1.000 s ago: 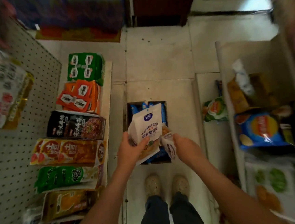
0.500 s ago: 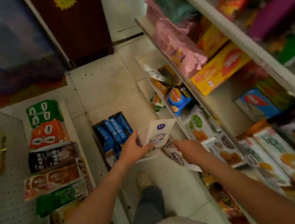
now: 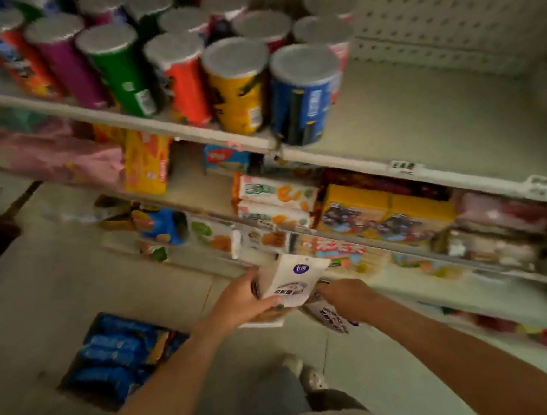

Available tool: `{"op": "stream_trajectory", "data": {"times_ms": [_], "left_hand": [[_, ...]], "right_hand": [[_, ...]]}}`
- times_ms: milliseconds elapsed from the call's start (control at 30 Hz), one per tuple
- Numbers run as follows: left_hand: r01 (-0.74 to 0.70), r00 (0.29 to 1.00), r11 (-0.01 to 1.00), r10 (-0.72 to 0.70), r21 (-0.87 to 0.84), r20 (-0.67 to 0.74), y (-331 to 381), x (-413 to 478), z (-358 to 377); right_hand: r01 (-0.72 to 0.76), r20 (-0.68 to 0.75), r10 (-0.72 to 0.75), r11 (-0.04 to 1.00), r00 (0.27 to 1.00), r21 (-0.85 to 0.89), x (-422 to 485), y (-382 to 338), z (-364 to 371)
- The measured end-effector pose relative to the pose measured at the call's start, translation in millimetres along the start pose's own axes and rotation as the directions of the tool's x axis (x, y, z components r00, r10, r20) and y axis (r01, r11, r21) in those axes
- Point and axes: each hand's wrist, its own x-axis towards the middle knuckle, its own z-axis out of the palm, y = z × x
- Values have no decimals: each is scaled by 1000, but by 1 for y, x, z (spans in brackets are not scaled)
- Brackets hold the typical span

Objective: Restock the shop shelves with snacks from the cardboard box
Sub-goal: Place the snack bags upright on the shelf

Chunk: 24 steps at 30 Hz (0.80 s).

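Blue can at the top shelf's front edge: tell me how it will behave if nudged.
The blue can stands tall and narrow, so it probably tips easily. It sits right at the top shelf lip, so it could fall off. Being round, it would likely roll once down.

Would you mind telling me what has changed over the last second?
The person turned from the box to the shelves, carrying both hands off the box and up to a lower shelf's edge. Nothing was picked up or let go: the left hand still grips one white packet, the right hand a second packet. Blue packs remain in the box.
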Motion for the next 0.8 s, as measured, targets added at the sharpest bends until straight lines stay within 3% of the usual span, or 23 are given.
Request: {"op": "stream_trajectory", "data": {"times_ms": [133, 300, 567, 800], "left_hand": [[-153, 973, 983, 133, 98, 188, 58, 30, 37], [-345, 887, 925, 265, 160, 379, 125, 55, 91], [-492, 758, 851, 314, 185, 572, 214, 62, 198], [-563, 714, 790, 314, 245, 626, 295, 48, 318]], "right_hand": [[-211, 4, 211, 976, 977, 59, -40, 41, 8], [-461, 28, 471, 849, 882, 256, -85, 95, 40], [-632, 74, 692, 604, 718, 485, -168, 182, 108], [-689, 124, 786, 440, 605, 576, -253, 281, 165]]}}
